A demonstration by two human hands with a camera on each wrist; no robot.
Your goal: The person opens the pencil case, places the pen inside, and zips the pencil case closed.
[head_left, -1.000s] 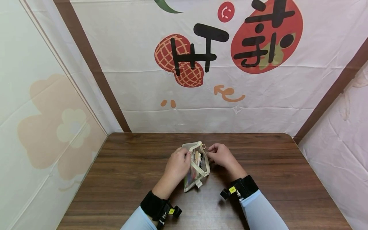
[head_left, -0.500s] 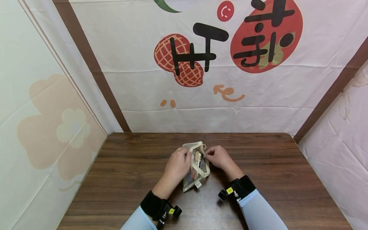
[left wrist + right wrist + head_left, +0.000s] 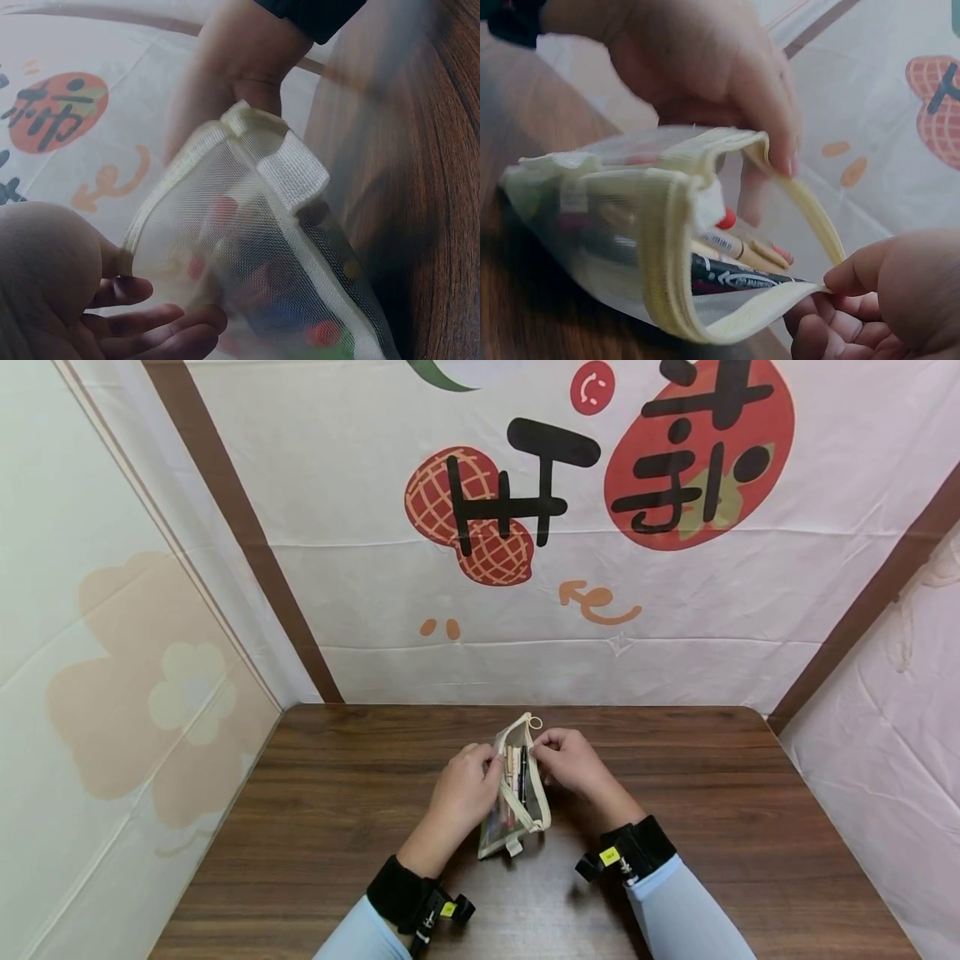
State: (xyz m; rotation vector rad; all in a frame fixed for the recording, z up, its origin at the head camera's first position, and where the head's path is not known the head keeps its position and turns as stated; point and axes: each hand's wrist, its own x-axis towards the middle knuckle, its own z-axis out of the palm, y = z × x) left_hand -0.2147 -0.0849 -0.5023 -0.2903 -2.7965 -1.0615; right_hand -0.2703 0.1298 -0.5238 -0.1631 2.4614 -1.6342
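Note:
A see-through mesh pencil case (image 3: 495,838) with a cream zipper edge is held up over the table, its mouth spread wide. My left hand (image 3: 463,785) pinches the left side of the opening. On the opposite edge, my right hand (image 3: 573,764) grips the rim between thumb and fingers, as the right wrist view shows. Inside lie a black marker (image 3: 731,277), a beige pen (image 3: 744,250) and other pens, one with a red tip. Through the mesh in the left wrist view, red, blue and green shapes appear blurred. A zipper ring (image 3: 536,723) hangs at the far end.
The case is over the far middle of a brown wood-grain table (image 3: 337,793). Behind the table hangs a white printed cloth (image 3: 360,593), with more cloth at both sides. Black wrist cameras (image 3: 442,910) are strapped on both forearms.
My right hand, at first beside the case, has come to its right rim and taken hold. The mouth is now pulled longer and wider, its far end raised, with the pens more exposed.

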